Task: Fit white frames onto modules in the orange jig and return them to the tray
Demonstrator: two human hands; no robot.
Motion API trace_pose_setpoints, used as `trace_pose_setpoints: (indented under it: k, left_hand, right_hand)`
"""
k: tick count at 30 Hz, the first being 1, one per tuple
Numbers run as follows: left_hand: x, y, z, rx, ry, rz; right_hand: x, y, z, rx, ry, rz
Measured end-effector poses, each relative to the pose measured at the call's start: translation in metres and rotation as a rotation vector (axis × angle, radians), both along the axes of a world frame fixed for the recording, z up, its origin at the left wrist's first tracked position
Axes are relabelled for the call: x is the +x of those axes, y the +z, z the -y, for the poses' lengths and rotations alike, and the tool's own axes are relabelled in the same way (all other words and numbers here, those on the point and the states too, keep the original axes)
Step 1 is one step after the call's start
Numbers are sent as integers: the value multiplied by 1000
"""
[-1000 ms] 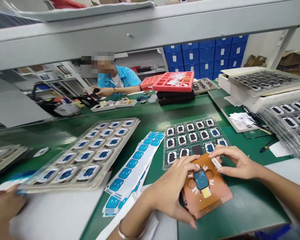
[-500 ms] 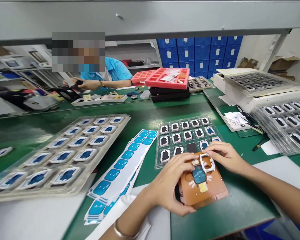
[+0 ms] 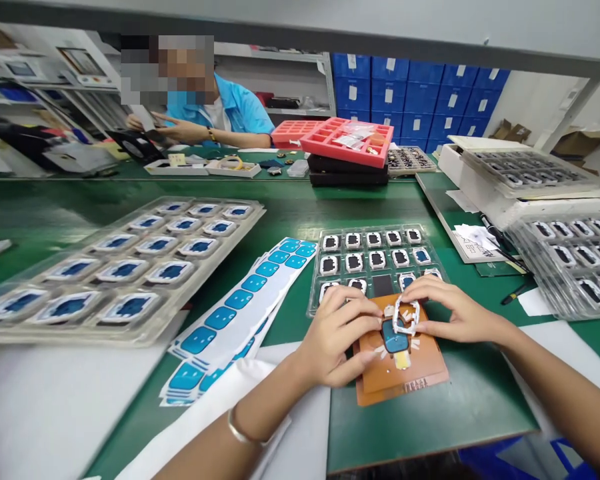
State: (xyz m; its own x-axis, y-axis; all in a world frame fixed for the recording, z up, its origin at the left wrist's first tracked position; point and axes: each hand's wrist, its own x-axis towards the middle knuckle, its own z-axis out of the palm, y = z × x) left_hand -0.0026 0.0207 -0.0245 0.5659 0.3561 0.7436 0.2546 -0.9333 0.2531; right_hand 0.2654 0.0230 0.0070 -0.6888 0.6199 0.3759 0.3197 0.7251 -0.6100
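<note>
My right hand (image 3: 447, 310) pinches a small white square frame (image 3: 396, 325) between thumb and fingers. The frame is tilted over the upper right of an orange fixture plate (image 3: 423, 373). On that plate a blue rounded-square piece (image 3: 396, 338) sits in the middle, with a yellow patch (image 3: 403, 361) below it. My left hand (image 3: 335, 337) rests at the plate's left side, fingers spread and curved, fingertips close to the blue piece. Just behind stands a clear tray (image 3: 314, 283) of white frames, most with dark centres and a few with blue ones.
Left of my arms lie sheets of blue stickers (image 3: 240, 299) and a large tray (image 3: 150, 327) of blue-centred frames. Stacked trays (image 3: 555, 280) stand at right. Across the green bench (image 3: 290, 207) sit red trays (image 3: 347, 157) and a person in a blue shirt (image 3: 243, 107).
My left thumb has come up from the plate's near left edge onto its top. My right hand has shifted the white frame slightly left and tilted it. The camera view has shifted.
</note>
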Motion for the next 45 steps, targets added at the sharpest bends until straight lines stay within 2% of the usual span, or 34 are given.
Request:
trace_pose_setpoints:
  k: [3, 6, 10, 12, 14, 17, 19, 23, 28, 32, 37, 42, 45]
  left_hand:
    - [2, 2, 0, 56, -51, -50]
    - [4, 0, 0, 67, -33, -73]
    - [6, 0, 1, 45, 119, -17]
    - [8, 1, 1, -8, 217, 32]
    - [10, 3, 1, -87, 257, 80]
    - [12, 4, 1, -192, 218, 100]
    - [12, 5, 1, -230, 142, 66]
    - [8, 8, 4, -283, -25, -3]
    - [5, 12, 7, -326, -67, -66]
    - [9, 11, 7, -375, -70, -100]
    - [11, 7, 6, -406, 6, -85]
    - [9, 2, 6, -441, 70, -22]
    - [8, 1, 6, -450, 71, -35]
  right_hand:
    - [-10, -10, 5, 72, -120, -44]
    - [-19, -17, 13, 114, -258, -85]
    - [-26, -24, 21, 136, -356, -195]
    - [-29, -26, 23, 158, -400, -188]
    - [-31, -29, 25, 168, -450, -162]
    - [-34, -31, 27, 164, -522, -155]
    - [-33, -31, 27, 128, -546, -149]
    - [-21, -19, 21, 21, -448, -147]
    - [5, -2, 0, -130, -214, -63]
    - [6, -6, -6, -249, -118, -54]
    - [-9, -12, 8, -107, -136, -36]
    - [-5, 0, 15, 118, -241, -23]
    - [3, 7, 12, 149, -199, 23]
